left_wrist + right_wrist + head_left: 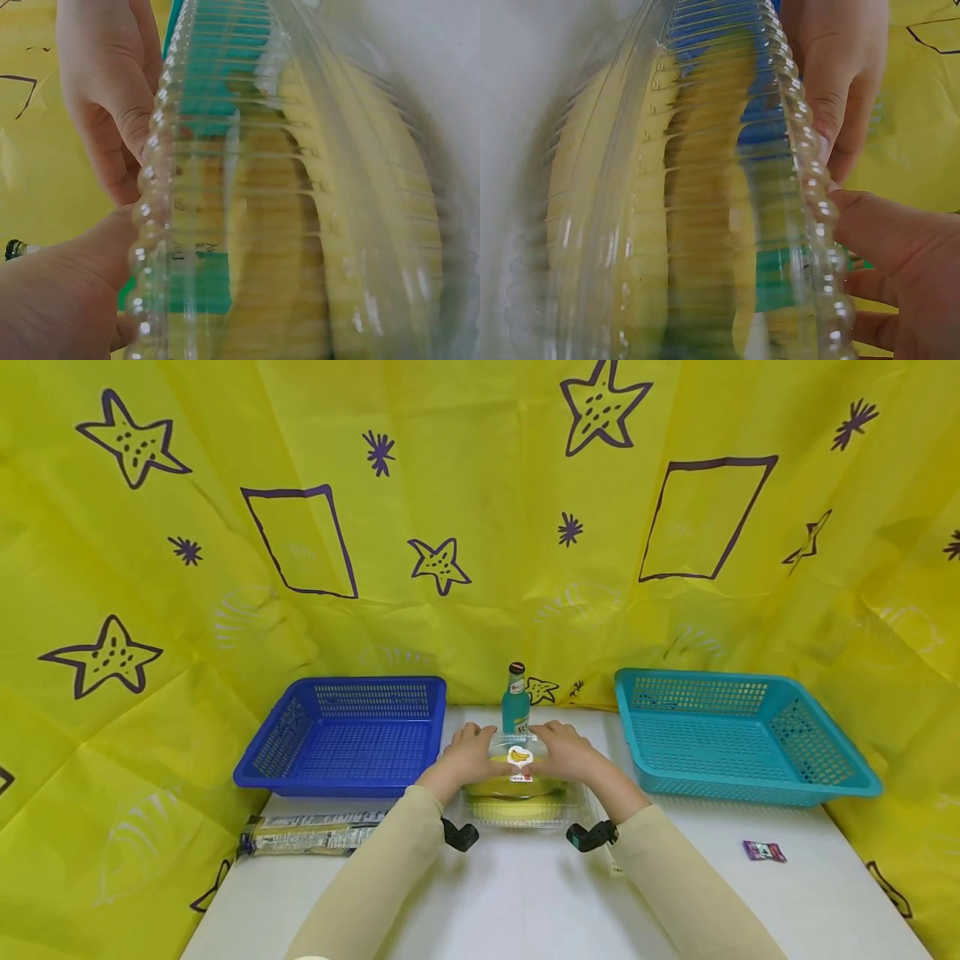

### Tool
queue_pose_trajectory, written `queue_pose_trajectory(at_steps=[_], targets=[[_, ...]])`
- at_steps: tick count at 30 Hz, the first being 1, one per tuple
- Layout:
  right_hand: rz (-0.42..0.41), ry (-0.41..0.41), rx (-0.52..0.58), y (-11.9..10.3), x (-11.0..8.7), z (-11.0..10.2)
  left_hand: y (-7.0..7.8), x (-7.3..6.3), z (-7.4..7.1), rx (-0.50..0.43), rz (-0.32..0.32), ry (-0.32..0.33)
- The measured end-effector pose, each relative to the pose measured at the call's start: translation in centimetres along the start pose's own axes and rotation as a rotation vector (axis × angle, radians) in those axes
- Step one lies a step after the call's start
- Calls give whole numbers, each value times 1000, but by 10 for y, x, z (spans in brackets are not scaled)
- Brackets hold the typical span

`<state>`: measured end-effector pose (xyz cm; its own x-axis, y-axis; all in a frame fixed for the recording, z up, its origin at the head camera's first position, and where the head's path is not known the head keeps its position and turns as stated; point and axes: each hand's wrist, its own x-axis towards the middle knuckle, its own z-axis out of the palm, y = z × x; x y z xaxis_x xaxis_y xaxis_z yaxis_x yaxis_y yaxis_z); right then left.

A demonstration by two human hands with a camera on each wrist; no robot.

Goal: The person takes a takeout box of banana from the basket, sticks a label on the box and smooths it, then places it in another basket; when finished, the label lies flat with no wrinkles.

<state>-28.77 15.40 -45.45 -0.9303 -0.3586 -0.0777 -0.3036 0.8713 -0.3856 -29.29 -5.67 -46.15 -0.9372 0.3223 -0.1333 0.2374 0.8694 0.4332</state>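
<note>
In the head view, a clear plastic clamshell box (525, 821) sits at the middle of the white table with yellow bananas (510, 787) inside. A banana sticker (521, 758) marks its lid. My left hand (467, 758) grips the lid's left side, and my right hand (568, 755) grips its right side, thumbs towards each other. Both wrist views show ribbed clear plastic close up, with bananas (270, 225) behind it. The lid seems tilted up; whether it is latched cannot be told. Directly behind the box stands a teal glass bottle (516, 703), its lower part hidden.
A blue basket (341, 792) stands at the left back and a teal basket (750, 789) at the right back. Long printed packets (307, 835) lie in front of the blue one. One small purple packet (765, 851) lies at the right. Behind hangs a yellow curtain (480, 468).
</note>
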Motion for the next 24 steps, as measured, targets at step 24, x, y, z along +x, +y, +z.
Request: queue_pose_trajectory(at_steps=[24], targets=[[66,-13,3,3,18,-7,-1,21,2,-87,-75,37]])
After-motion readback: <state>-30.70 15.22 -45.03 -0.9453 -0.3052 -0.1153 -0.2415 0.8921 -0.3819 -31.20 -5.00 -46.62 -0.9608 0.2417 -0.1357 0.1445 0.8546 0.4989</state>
